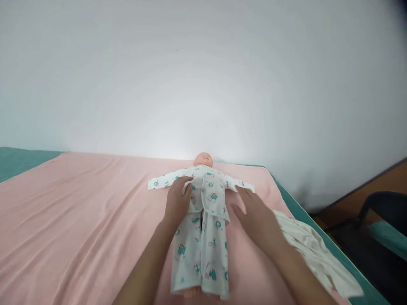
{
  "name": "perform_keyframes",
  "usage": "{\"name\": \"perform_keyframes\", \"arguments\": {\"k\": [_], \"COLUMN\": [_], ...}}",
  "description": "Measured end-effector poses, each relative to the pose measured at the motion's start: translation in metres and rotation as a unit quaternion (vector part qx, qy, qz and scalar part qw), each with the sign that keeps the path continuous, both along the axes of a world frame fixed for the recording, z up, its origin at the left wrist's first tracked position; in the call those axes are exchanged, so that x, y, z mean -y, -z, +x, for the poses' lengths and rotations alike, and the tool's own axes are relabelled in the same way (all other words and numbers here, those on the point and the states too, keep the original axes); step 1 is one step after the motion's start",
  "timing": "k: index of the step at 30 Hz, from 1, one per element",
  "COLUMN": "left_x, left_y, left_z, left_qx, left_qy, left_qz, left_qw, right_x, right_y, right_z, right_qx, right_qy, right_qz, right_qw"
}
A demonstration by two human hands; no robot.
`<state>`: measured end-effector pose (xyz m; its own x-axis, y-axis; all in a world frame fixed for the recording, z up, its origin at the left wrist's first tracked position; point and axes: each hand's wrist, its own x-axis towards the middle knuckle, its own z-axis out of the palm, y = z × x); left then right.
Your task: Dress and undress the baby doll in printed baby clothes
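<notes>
A baby doll point(203, 159) lies on its back in the middle, its head close to the wall. It wears a white jacket point(213, 186) with teal and pink prints, sleeves spread out to both sides, and matching trousers point(213, 254). My left hand point(179, 199) rests over the jacket's left side near the armpit, fingers stretched and slightly bent, gripping nothing I can see. My right hand point(252, 212) is beside the right sleeve, thumb and fingers apart, with the fingertips at the sleeve's lower edge. The doll's hands are hidden inside the sleeves.
A pink blanket point(95, 212) with some creases covers the teal surface point(22, 161) beneath. A crumpled white cloth point(314, 245) lies at the right edge. The pale wall point(190, 84) rises behind, and a dark chair point(378, 212) stands at the far right.
</notes>
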<state>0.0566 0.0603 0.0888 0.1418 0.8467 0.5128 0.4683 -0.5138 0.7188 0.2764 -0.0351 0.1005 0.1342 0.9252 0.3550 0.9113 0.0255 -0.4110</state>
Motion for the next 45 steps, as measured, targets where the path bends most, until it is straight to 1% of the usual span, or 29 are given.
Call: {"name": "perform_keyframes", "arguments": {"k": [2, 4, 5, 7, 10, 14, 17, 19, 24, 28, 31, 34, 36, 40, 43, 45], "left_x": [-0.036, -0.064, -0.075, -0.089, -0.096, -0.097, -0.099, -0.099, -0.097, -0.096, -0.097, -0.097, -0.097, -0.098, -0.099, -0.099], "left_y": [-0.001, 0.000, 0.002, 0.007, 0.014, 0.021, 0.021, 0.020, 0.018, 0.018, 0.020, 0.021, 0.022, 0.023, 0.022, 0.020], "left_z": [0.005, 0.013, 0.017, 0.025, 0.034, 0.038, 0.038, 0.037, 0.038, 0.039, 0.039, 0.038, 0.038, 0.039, 0.040, 0.040], "left_qx": [-0.021, -0.056, -0.076, -0.105, -0.116, -0.139, -0.169, -0.185, -0.191, -0.196, -0.191, -0.181, -0.173, -0.156, -0.133, -0.108], "left_qy": [0.003, 0.002, 0.005, 0.019, 0.035, 0.054, 0.082, 0.090, 0.072, 0.074, 0.076, 0.079, 0.076, 0.070, 0.069, 0.073], "left_qz": [-0.028, -0.058, -0.066, -0.060, -0.030, 0.002, 0.029, 0.033, -0.006, -0.027, -0.029, -0.029, -0.027, -0.023, -0.032, -0.047], "left_qw": [0.999, 0.997, 0.995, 0.992, 0.992, 0.989, 0.982, 0.978, 0.979, 0.977, 0.978, 0.980, 0.982, 0.985, 0.988, 0.990], "right_x": [-0.042, -0.083, -0.101, -0.130, -0.154, -0.161, -0.164, -0.166, -0.169, -0.171, -0.172, -0.172, -0.171, -0.171, -0.169, -0.168], "right_y": [0.014, 0.024, 0.026, 0.026, 0.026, 0.036, 0.044, 0.047, 0.050, 0.051, 0.049, 0.048, 0.048, 0.050, 0.049, 0.047], "right_z": [-0.025, -0.038, -0.040, -0.040, -0.036, -0.034, -0.036, -0.037, -0.034, -0.032, -0.030, -0.030, -0.030, -0.031, -0.033, -0.033], "right_qx": [-0.089, -0.162, -0.186, -0.202, -0.192, -0.242, -0.270, -0.274, -0.272, -0.245, -0.227, -0.244, -0.260, -0.262, -0.258, -0.247], "right_qy": [-0.020, -0.025, -0.026, -0.037, -0.070, -0.084, -0.093, -0.092, -0.102, -0.111, -0.148, -0.186, -0.183, -0.160, -0.143, -0.137], "right_qz": [0.026, 0.054, 0.062, 0.061, 0.040, 0.051, 0.066, 0.073, 0.065, 0.058, 0.060, 0.068, 0.074, 0.095, 0.106, 0.099], "right_qw": [0.996, 0.985, 0.980, 0.977, 0.978, 0.965, 0.956, 0.955, 0.955, 0.961, 0.961, 0.949, 0.945, 0.947, 0.950, 0.954]}}
